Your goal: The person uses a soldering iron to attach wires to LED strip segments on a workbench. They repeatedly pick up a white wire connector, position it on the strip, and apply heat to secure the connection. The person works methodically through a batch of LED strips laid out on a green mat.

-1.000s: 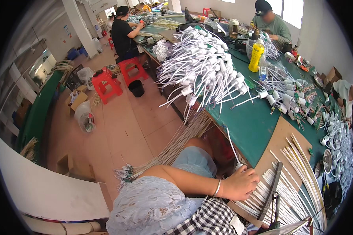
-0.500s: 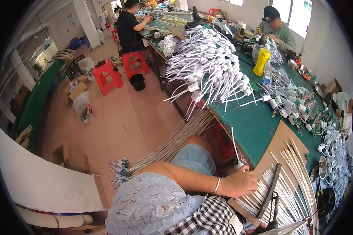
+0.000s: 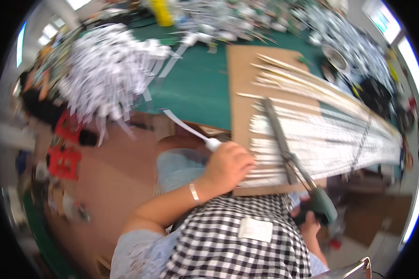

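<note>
My left hand (image 3: 228, 167) is closed around a white cylindrical part (image 3: 212, 144) with a flat white lead sticking out toward the upper left. Its fingertips are close to the near-left ends of a fan of thin white strips (image 3: 312, 135). These lie on a brown board (image 3: 244, 74), with a dark bar (image 3: 277, 130) across them. My right hand (image 3: 309, 223), partly hidden, grips the handle of a dark green gun-shaped tool (image 3: 322, 204). The tool's slim metal front reaches toward the bar; its exact kind cannot be told. Motion blurs the picture.
A big heap of white parts with leads (image 3: 107, 69) lies on the green tabletop (image 3: 195, 88). More wired parts spread along the back. A round metal bowl (image 3: 335, 60) and a black bag-like item (image 3: 376, 93) stand right. Red stools (image 3: 64, 162) are on the floor, left.
My view has swung to the right and down over the strips. The green tool and my right hand now show more fully. My left hand still holds the white part.
</note>
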`<action>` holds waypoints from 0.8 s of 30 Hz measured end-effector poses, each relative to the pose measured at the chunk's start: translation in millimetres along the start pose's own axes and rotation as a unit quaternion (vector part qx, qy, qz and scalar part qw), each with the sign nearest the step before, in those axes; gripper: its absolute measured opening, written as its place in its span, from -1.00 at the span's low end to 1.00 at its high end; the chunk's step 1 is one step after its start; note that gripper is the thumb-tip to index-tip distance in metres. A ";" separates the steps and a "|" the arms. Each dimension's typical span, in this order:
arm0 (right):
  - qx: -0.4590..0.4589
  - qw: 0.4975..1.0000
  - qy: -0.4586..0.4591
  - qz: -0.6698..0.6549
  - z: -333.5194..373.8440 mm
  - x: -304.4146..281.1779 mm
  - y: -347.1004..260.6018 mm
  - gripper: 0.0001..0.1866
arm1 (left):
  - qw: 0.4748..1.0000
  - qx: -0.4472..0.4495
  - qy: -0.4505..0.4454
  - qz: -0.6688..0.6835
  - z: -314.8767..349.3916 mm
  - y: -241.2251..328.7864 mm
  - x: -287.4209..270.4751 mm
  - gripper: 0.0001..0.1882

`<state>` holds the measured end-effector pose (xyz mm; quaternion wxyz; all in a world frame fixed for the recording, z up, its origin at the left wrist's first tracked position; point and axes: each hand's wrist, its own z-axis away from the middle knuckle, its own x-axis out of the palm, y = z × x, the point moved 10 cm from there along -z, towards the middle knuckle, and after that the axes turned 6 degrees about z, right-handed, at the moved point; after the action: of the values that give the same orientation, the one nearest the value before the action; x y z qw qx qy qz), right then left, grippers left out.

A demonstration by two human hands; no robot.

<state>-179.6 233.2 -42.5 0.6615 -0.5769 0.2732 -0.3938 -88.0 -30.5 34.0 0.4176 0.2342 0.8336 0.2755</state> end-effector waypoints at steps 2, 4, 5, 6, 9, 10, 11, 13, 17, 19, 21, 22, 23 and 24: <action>0.024 0.998 -0.056 0.017 -0.5 14.6 -11.9 -0.30 | 0.999 -0.030 -0.029 0.004 -4.0 1.0 -1.1 -0.86; -0.032 0.993 -0.076 0.085 0.0 8.6 -15.5 -0.43 | 0.999 -0.037 -0.038 0.002 -6.4 1.5 4.8 -0.85; -0.050 0.989 -0.090 0.102 -1.0 9.9 -16.6 -0.48 | 0.998 -0.046 -0.044 0.002 -5.8 -1.0 7.3 -0.86; -0.068 0.985 -0.107 0.120 -1.5 11.7 -18.4 -0.53 | 0.997 -0.055 -0.047 0.000 -4.8 -4.0 9.7 -0.88; -0.078 0.977 -0.124 0.153 1.6 13.9 -19.6 -0.65 | 0.995 -0.077 -0.060 -0.003 -6.1 -8.7 14.6 -0.88; -0.075 0.976 -0.125 0.160 1.9 14.2 -21.2 -0.68 | 0.995 -0.083 -0.063 -0.004 -7.6 -9.1 14.7 -0.88; -0.068 0.977 -0.132 0.152 -1.0 17.7 -24.1 -0.69 | 0.993 -0.084 -0.076 -0.019 -9.2 -9.5 16.1 -0.88; -0.055 0.978 -0.148 0.137 -7.7 27.5 -29.3 -0.71 | 0.990 -0.086 -0.102 -0.048 -12.5 -10.2 19.8 -0.88; -0.061 0.986 -0.069 0.139 -4.0 16.0 -20.1 -0.68 | 0.985 -0.081 -0.132 -0.075 -19.3 -9.2 27.1 -0.89; -0.070 0.973 -0.119 0.185 -8.3 12.6 -14.2 -0.65 | 0.984 -0.082 -0.133 -0.089 -20.5 -9.4 28.3 -0.88; -0.077 0.961 -0.173 0.200 -16.1 23.8 -16.2 -0.61 | 0.983 -0.051 -0.131 -0.115 -17.4 -4.9 24.2 -0.88; -0.056 0.966 -0.164 0.194 -18.8 22.7 -20.3 -0.60 | 0.983 -0.039 -0.126 -0.130 -13.6 -2.4 23.8 -0.88; -0.036 0.970 -0.158 0.182 -23.5 27.3 -25.5 -0.58 | 0.980 -0.014 -0.137 -0.141 -6.7 -0.9 25.0 -0.88; -0.004 0.980 -0.124 0.154 -18.3 19.9 -18.6 -0.57 | 0.979 0.013 -0.145 -0.144 -7.9 3.2 25.3 -0.89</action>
<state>-187.6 206.1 -25.7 0.7408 -0.5745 0.2765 -0.2115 -107.6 -14.5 25.7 0.5666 0.1544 0.7925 0.1643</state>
